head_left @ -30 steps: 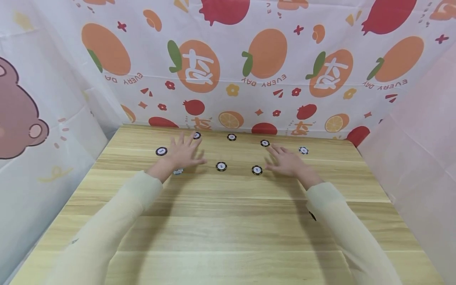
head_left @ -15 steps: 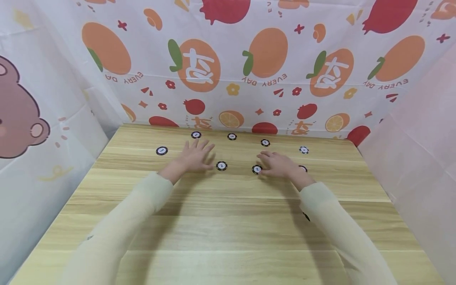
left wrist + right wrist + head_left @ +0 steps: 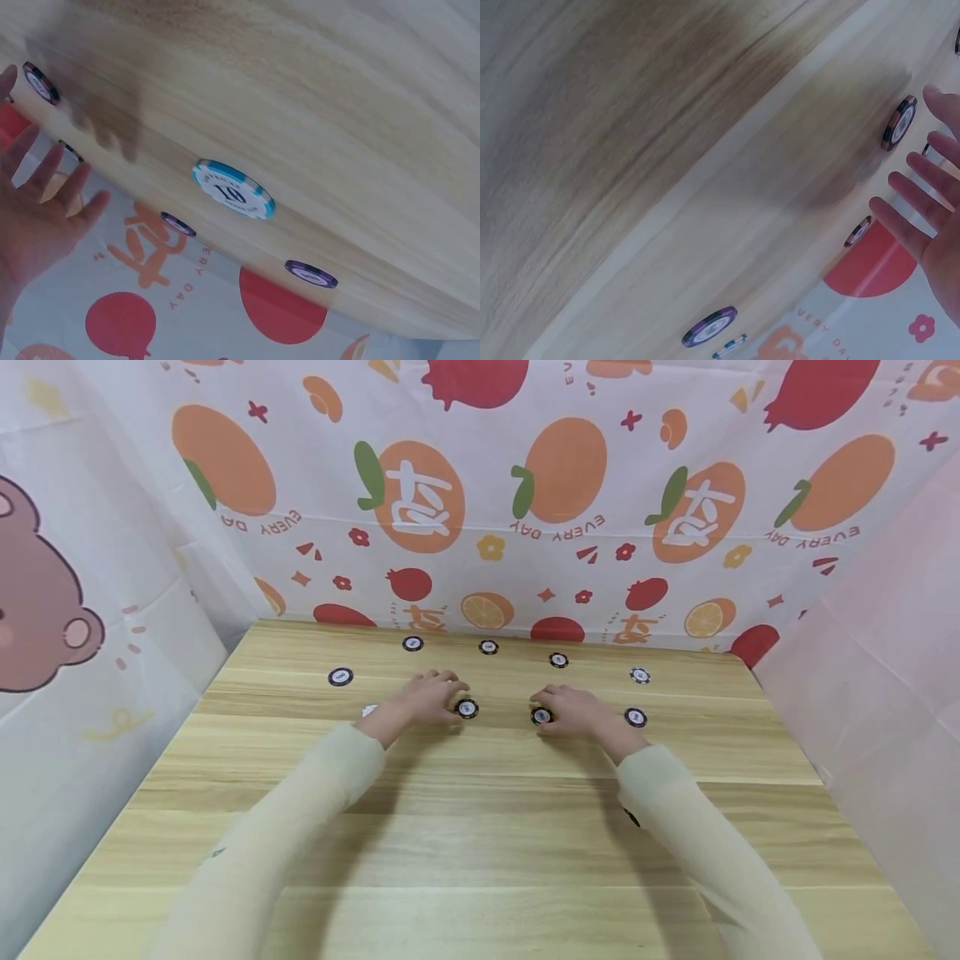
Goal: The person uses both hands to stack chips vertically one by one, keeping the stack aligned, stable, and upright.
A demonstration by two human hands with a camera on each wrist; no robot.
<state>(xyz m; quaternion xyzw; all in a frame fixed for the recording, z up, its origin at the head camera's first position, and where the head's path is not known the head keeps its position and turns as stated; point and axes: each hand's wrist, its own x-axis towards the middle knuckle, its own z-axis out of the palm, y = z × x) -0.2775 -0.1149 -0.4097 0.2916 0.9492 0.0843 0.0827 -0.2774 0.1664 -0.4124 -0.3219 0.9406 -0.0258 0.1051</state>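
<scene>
In the head view my left hand hovers just left of a black-and-white poker chip, thumb and fingers spread to either side of it. The left wrist view shows that hand with fingers apart and holding nothing. Opposite, my right hand reaches round the edge of a second black-and-white poker chip. The right wrist view shows this hand with parted fingers beside the chip, and a gap shows between them. A light blue-and-white chip marked 10 lies behind the left hand.
More chips lie flat on the wooden table: a dark one at left, a row along the back edge including a black chip, and a dark chip at right. Another is partly under the right sleeve. A printed curtain stands behind.
Both hands have moved inward, the left one rightward and the right one leftward, each to a middle chip. Their fingers have bent more. The chips have stayed in place.
</scene>
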